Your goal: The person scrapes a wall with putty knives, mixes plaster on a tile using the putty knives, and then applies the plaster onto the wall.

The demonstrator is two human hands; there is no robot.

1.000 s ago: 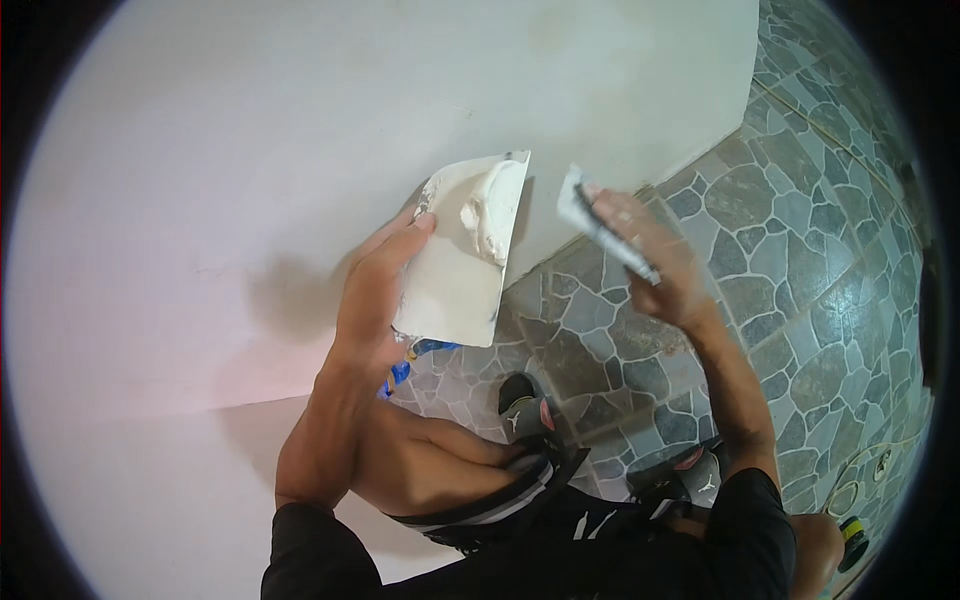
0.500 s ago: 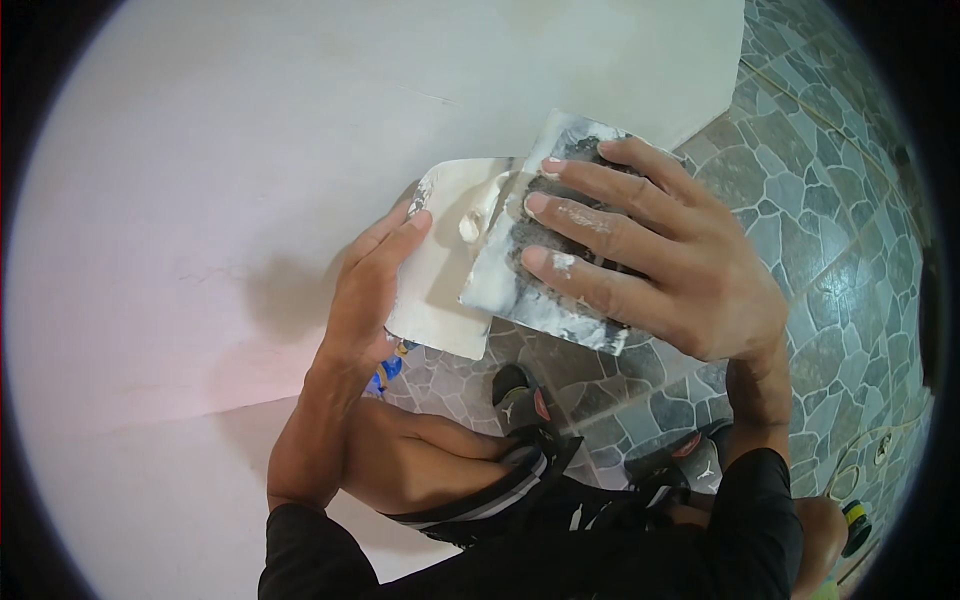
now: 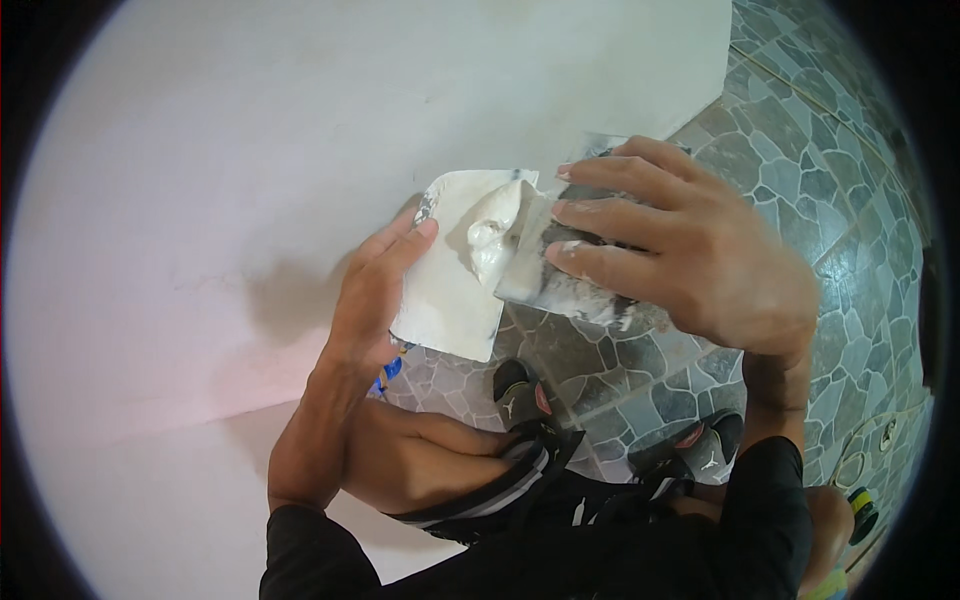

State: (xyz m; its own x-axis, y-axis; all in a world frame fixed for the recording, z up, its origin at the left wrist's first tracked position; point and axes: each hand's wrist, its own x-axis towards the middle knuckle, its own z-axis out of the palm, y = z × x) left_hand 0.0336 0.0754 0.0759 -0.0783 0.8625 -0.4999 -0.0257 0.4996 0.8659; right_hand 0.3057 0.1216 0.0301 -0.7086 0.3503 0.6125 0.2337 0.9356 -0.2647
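My left hand (image 3: 375,275) is closed on the left edge of a flat, putty-coated board (image 3: 440,300), thumb on top and the other fingers mostly hidden behind. A glossy white mound of putty (image 3: 490,240) lies on the board's right half. My right hand (image 3: 690,250) grips a wide putty blade (image 3: 525,265), its fingers spread across the dark, smeared upper face. The blade's left edge meets the board's right side beside the putty. The right thumb is out of sight, and that hand is slightly blurred.
A pale wall (image 3: 200,200) stands close on the left and ahead. Stone-patterned floor tiles (image 3: 790,190) spread to the right, with a thin hose (image 3: 850,455) lying there. Below the board are my sandals (image 3: 520,390) and a small blue object (image 3: 390,372).
My right hand and the blade have moved right, and the blade has tilted. More of the putty mound on the board is uncovered. My left hand and the board have barely shifted.
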